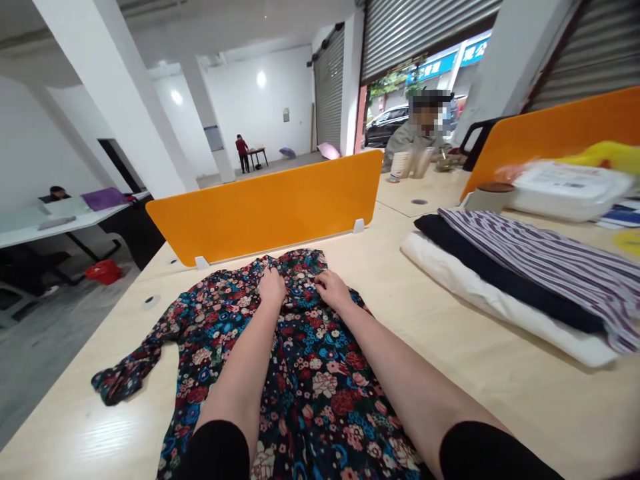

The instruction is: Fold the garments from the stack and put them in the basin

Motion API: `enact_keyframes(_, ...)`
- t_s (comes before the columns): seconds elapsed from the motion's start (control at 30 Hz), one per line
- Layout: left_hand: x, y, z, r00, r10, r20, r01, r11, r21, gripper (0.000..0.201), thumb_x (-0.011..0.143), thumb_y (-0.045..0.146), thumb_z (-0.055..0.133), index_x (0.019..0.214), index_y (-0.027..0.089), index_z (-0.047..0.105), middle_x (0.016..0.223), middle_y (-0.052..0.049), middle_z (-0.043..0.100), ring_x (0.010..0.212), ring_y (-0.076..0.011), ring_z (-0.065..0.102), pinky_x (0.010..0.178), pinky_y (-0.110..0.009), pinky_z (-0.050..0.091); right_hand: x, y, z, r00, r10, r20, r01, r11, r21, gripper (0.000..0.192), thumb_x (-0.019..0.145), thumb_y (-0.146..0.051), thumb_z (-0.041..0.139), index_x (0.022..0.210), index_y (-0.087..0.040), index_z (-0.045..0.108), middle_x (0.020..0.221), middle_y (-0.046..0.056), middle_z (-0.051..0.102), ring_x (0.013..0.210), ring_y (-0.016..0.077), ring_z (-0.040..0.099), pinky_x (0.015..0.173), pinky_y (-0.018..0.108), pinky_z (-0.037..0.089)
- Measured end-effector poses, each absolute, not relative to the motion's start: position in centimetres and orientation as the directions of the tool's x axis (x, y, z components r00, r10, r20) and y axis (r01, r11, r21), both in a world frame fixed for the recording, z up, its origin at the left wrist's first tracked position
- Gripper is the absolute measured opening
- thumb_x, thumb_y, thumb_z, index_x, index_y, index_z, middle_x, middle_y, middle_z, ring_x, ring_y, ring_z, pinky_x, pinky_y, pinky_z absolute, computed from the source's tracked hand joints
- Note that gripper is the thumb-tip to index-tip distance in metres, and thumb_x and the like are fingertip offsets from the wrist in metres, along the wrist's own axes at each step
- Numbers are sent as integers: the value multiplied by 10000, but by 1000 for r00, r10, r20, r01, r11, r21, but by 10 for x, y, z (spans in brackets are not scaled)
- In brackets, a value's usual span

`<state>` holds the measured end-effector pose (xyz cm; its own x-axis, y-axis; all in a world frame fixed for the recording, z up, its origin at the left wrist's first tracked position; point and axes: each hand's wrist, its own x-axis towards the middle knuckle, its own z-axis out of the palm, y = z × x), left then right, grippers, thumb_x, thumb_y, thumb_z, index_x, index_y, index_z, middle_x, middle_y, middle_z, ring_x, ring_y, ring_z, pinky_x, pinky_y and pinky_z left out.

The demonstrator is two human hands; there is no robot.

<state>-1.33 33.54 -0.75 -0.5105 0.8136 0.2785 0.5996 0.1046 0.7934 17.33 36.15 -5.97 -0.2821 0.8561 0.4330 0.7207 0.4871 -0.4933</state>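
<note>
A dark floral garment (310, 393) lies spread flat on the pale wooden table (450, 347), one sleeve stretched out to the left. Both my arms reach forward over it. My left hand (272, 287) pinches the fabric near the garment's far edge, close to the collar. My right hand (332, 289) grips the cloth just to the right of it, fingers curled into the fabric. The two hands are a short gap apart.
An orange divider (270, 210) stands behind the garment. At right lies a stack of folded clothes (525, 280): white, black and striped. A second orange divider (555, 133), a plastic box and cups sit farther back, where a person (415, 133) sits. Other people are far off.
</note>
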Motion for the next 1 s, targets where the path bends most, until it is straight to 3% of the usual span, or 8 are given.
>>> enact_keyframes(0.03,-19,337,-6,-543,796,269,559,103,823,42,760,201,611,779,166,594,987,-124,636,1019,-284,604,937,-398,417,173,360,-58,-273,859,432,723,480,-497,156,830,-149,530,855,-193,678,951,65,600,939,191,534,835,287,420)
enact_keyframes(0.2,-58,316,-4,-742,644,187,293,60,954,194,881,246,374,855,180,554,965,-90,636,974,-202,615,863,-351,476,169,350,-51,-232,887,400,747,426,-511,165,841,-137,520,863,-181,678,964,70,601,948,193,528,847,289,410)
enact_keyframes(0.3,-79,281,-12,-779,622,83,99,-9,995,103,799,189,451,862,189,533,913,-47,644,875,-159,643,768,-309,523,168,346,-48,-204,897,391,771,394,-501,175,850,-142,508,866,-176,679,979,80,600,958,201,523,837,290,409)
enact_keyframes(0.43,-98,235,-17,-748,663,-30,-99,-66,993,176,617,69,523,750,184,530,790,-8,647,771,-147,654,709,-290,545,169,343,-46,-150,908,391,813,339,-474,199,841,-121,486,865,-170,678,982,94,603,950,214,518,827,299,408)
enact_keyframes(0.63,-114,212,-4,-671,720,-178,-238,19,971,196,560,81,616,734,158,567,701,-20,612,640,-145,608,587,-283,520,170,342,-46,-148,900,410,837,335,-432,218,825,-101,473,861,-177,674,969,92,607,945,217,514,822,299,408)
enact_keyframes(0.73,-116,211,3,-665,722,-189,-253,20,967,291,556,109,653,822,189,563,725,17,585,613,-113,573,587,-279,514,171,344,-49,-154,894,421,836,345,-426,213,823,-108,473,845,-181,671,956,90,602,933,218,514,812,300,412)
enact_keyframes(0.87,-116,209,10,-646,762,44,-53,-102,993,312,627,250,648,923,218,556,784,29,573,652,-94,570,599,-229,498,172,346,-51,-157,890,428,834,352,-425,201,819,-113,477,823,-190,664,944,86,595,917,218,514,793,300,412)
enact_keyframes(1.0,-124,201,10,-630,777,-8,214,184,959,242,654,352,676,804,194,570,630,19,542,543,-131,560,515,-255,464,173,346,-52,-159,891,424,835,351,-424,194,819,-117,479,827,-185,661,950,89,588,915,219,511,793,302,409)
